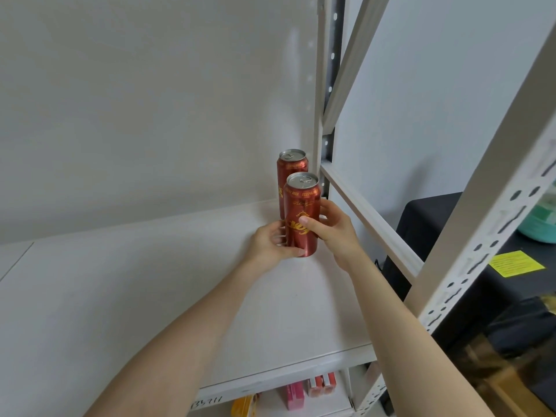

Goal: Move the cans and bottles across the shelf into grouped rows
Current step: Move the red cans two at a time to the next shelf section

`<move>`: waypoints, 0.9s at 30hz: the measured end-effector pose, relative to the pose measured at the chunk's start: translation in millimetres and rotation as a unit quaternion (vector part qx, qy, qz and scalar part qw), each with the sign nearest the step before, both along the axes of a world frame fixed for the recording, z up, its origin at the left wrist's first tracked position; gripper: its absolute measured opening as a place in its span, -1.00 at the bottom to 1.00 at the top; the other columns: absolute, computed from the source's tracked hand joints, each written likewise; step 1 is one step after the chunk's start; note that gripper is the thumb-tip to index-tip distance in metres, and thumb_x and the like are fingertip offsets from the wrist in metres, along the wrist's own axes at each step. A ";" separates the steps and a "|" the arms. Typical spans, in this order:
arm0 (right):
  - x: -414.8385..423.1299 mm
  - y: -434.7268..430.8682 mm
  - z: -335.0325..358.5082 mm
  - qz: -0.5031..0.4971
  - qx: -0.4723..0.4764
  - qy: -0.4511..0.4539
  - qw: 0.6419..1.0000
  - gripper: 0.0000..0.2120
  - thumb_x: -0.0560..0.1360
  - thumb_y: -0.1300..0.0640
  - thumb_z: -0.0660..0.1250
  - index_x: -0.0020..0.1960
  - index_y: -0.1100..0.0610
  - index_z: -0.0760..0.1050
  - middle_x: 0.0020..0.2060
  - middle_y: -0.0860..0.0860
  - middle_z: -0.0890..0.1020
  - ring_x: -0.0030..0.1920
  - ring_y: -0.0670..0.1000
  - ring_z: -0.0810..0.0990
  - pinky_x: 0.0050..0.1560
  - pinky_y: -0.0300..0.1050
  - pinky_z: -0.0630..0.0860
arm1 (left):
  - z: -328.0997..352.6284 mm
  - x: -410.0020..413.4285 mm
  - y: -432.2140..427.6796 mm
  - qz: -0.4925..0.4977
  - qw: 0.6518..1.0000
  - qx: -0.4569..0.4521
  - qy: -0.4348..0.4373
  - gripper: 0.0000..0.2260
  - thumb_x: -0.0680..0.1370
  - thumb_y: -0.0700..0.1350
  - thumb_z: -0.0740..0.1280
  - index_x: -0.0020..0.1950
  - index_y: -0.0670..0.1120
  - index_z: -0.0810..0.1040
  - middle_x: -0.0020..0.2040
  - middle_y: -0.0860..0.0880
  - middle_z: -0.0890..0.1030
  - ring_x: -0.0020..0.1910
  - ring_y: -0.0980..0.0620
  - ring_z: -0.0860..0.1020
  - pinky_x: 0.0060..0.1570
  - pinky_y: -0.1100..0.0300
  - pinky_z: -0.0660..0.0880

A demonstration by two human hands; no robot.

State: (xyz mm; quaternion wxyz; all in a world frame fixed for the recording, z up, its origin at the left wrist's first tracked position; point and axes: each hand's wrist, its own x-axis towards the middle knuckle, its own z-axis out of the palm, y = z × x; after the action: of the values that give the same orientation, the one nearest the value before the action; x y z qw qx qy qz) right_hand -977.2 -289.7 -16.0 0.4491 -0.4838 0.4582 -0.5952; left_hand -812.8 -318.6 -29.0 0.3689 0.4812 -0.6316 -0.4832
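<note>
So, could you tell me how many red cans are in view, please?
2. The front can is gripped between the left hand and right hand; the rear can stands just behind it, at the back right corner of the shelf. Others may sit out of frame.

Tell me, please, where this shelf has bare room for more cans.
The shelf board is bare left of the front can and forward to its edge. Crowded at the back right: rear can, left hand, right hand, post.

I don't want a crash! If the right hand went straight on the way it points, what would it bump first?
Probably the rear can. The right hand grips the front can, and the other stands just behind it, before the wall; the gap is hard to judge.
</note>
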 end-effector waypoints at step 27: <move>-9.3 -30.3 -1.1 -0.016 0.009 -0.003 1.000 -0.53 0.40 0.11 0.55 0.27 0.05 0.53 0.07 -0.05 0.69 0.04 -0.07 0.69 -0.11 -0.26 0.60 | -1.6 2.5 -30.7 0.008 0.998 -0.025 -0.063 -0.45 0.33 -0.23 0.61 0.29 -0.19 0.55 0.15 -0.14 0.64 0.14 -0.03 0.59 0.21 0.20 0.49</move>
State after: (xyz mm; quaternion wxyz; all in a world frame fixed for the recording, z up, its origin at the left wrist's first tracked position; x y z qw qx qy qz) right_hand -986.5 -320.0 -17.1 0.4455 -0.4703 0.4698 -0.5997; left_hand -810.3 -349.3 -30.6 0.3439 0.5062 -0.6618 -0.4330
